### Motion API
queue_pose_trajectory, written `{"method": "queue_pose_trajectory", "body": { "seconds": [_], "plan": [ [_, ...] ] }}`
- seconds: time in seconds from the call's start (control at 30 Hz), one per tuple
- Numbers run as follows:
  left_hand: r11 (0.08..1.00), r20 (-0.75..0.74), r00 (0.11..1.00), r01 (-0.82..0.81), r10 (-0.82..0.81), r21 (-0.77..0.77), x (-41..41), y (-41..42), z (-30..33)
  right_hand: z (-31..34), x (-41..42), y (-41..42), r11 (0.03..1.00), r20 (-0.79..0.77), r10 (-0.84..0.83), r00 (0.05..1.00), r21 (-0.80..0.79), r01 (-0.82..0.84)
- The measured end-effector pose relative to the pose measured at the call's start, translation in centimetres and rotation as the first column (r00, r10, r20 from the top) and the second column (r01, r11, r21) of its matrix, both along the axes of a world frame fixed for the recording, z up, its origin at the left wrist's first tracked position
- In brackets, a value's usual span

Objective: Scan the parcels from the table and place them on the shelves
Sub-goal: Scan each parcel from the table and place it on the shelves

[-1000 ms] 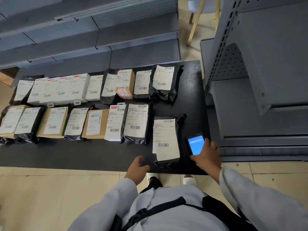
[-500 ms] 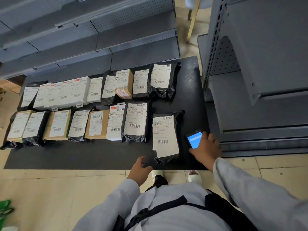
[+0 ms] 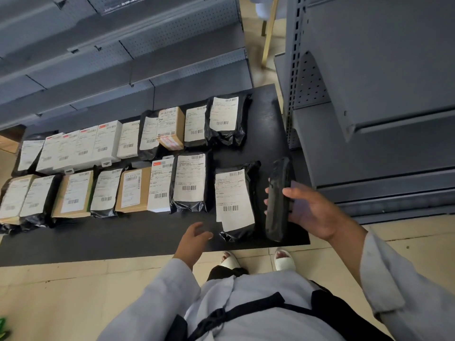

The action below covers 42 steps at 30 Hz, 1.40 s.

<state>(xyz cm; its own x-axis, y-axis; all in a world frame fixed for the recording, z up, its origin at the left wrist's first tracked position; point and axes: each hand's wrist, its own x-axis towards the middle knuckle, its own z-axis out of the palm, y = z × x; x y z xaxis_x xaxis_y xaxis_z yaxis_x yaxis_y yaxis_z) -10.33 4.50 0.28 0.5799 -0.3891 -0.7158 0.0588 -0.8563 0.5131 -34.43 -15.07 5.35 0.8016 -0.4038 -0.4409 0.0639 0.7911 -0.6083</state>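
Fingers (image 3: 270, 190) of my right hand (image 3: 312, 212) grip the handheld scanner (image 3: 278, 200), left hand (image 3: 194, 239) loose; I'd aim it squarely at the barcode on the black poly-bag parcel (image 3: 235, 203) at nine o'clock.

Black bench (image 3: 268, 134); grey perforated shelves (image 3: 172, 28); black bags (image 3: 248, 193) with white barcoded labels; brown boxes (image 3: 145, 190); white boxes (image 3: 108, 143) lettered red; beige floor tiles (image 3: 61, 291).

Right grip (image 3: 312, 212) clasps scanner (image 3: 278, 200); left grip (image 3: 194, 238) relaxed, empty.
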Motion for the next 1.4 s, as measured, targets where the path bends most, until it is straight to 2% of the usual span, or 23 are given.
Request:
{"method": "queue_pose_trajectory", "body": {
  "seconds": [0.23, 0.4, 0.5, 0.6, 0.7, 0.83, 0.97, 1.17, 1.4],
  "plan": [
    [0.996, -0.12, 0.989, 0.076, -0.081, -0.05, 1.5, -3.1, -1.1, 4.2, 0.3, 2.1, 0.997, 0.088, -0.07, 0.994, -0.035, 0.073],
    [0.986, -0.235, 0.962, 0.112, -0.139, -0.124, 1.8, -4.1, -3.1, 6.1, 1.2, 4.2, 0.987, -0.095, -0.107, 0.99, -0.13, 0.094],
    [0.972, -0.223, 0.953, 0.175, -0.207, -0.154, 1.8, -4.0, -4.0, 7.6, 2.3, 5.0, 0.98, -0.309, -0.096, 0.946, -0.196, 0.036],
    [0.953, -0.155, 0.952, 0.232, -0.263, -0.195, 1.9, -3.8, -4.3, 9.3, 4.1, 5.2, 0.918, -0.609, 0.027, 0.793, -0.299, -0.261],
    [0.938, -0.12, 0.951, 0.251, -0.285, -0.241, 1.7, -3.6, -4.6, 10.4, 5.7, 5.6, 0.828, -0.793, 0.152, 0.59, -0.224, -0.514],
    [0.927, -0.104, 0.953, 0.245, -0.284, -0.285, 1.9, -3.2, -5.5, 10.7, 7.9, 6.7, 0.749, -0.893, 0.27, 0.359, -0.039, -0.661],
    [0.906, -0.073, 0.944, 0.285, -0.323, -0.313, 2.3, -2.7, -6.2, 10.3, 9.9, 7.7, 0.708, -0.936, 0.304, 0.177, 0.098, -0.7],
    [0.827, -0.03, 0.879, 0.435, -0.475, -0.355, 2.8, -2.3, -7.2, 8.3, 11.9, 10.2, 0.751, -0.972, 0.235, 0.011, 0.174, -0.637],
    [0.778, -0.017, 0.834, 0.507, -0.552, -0.37, 3.6, -2.1, -7.4, 7.8, 13.1, 11.8, 0.799, -0.979, 0.202, 0.018, 0.155, -0.581]
  ]
}}
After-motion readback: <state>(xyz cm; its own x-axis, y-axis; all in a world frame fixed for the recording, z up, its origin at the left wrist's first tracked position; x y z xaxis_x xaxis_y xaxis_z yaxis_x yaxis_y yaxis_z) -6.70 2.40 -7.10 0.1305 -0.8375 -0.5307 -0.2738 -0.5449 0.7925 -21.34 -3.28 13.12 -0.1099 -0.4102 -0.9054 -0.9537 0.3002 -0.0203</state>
